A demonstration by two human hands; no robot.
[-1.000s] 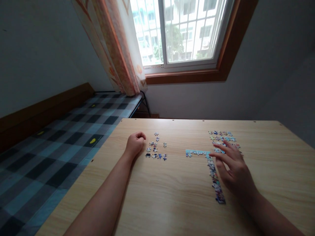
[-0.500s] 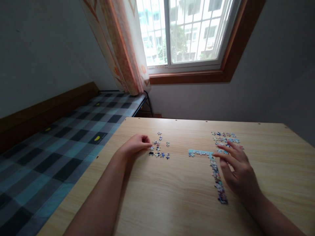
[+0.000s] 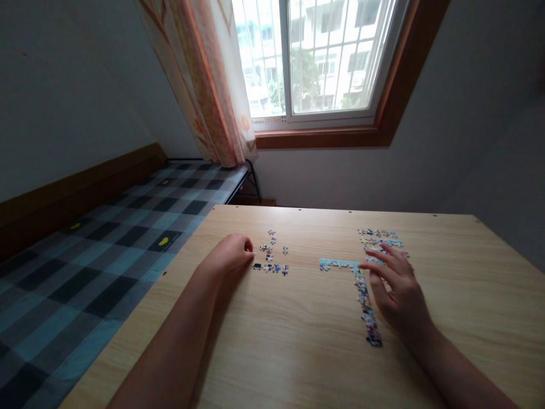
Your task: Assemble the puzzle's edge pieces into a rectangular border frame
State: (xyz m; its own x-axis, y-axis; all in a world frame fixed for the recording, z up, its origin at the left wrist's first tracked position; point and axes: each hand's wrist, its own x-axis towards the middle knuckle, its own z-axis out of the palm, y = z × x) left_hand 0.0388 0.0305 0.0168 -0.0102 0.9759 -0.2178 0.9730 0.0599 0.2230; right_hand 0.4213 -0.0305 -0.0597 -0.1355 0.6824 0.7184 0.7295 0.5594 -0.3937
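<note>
My left hand (image 3: pixel 233 254) is closed in a pinch at the left of the table, with a small pale jigsaw puzzle piece (image 3: pixel 254 254) at its fingertips. Just right of it lies a loose group of jigsaw pieces (image 3: pixel 277 268), with a single piece (image 3: pixel 285 250) a little apart. Fingers spread, my right hand (image 3: pixel 395 287) rests over the corner of a joined puzzle border (image 3: pixel 363 298). One arm of this border runs left and the other comes toward me. Behind that hand, more loose pieces (image 3: pixel 385 234) lie in rows, partly hidden by the fingers.
The light wooden table (image 3: pixel 276 341) has small dark holes along its far edge. A bed with a checked cover (image 3: pixel 110 261) stands to the left. Beyond are a curtain (image 3: pixel 213 85) and a barred window (image 3: pixel 327 62).
My left hand has drawn slightly left, away from the loose pieces, with the small piece in its pinch. My right hand stays over the border's corner. The whole view has shifted a little.
</note>
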